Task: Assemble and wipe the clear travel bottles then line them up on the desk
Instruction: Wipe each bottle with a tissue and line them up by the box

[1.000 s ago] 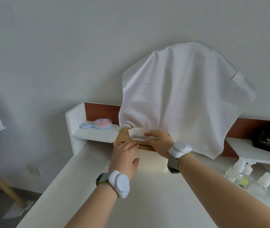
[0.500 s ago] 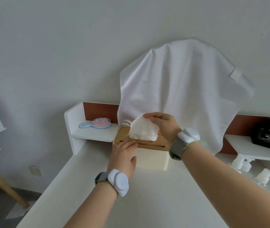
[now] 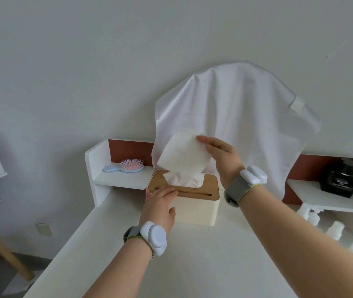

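Observation:
A cream tissue box with a wooden lid stands at the back of the white desk. My left hand lies flat on the lid's front left corner and holds nothing. My right hand pinches a white tissue above the box; its lower end is still in the slot. Several clear travel bottles with white caps stand at the right edge, partly cut off behind my right forearm.
A white cloth hangs on the wall behind the box. A blue and pink hairbrush lies on the left shelf. A black perfume bottle sits on the right shelf. The desk's left edge drops to the floor.
My right hand has risen from the box's slot, drawing the tissue up and out. My left hand has stayed pressed on the lid.

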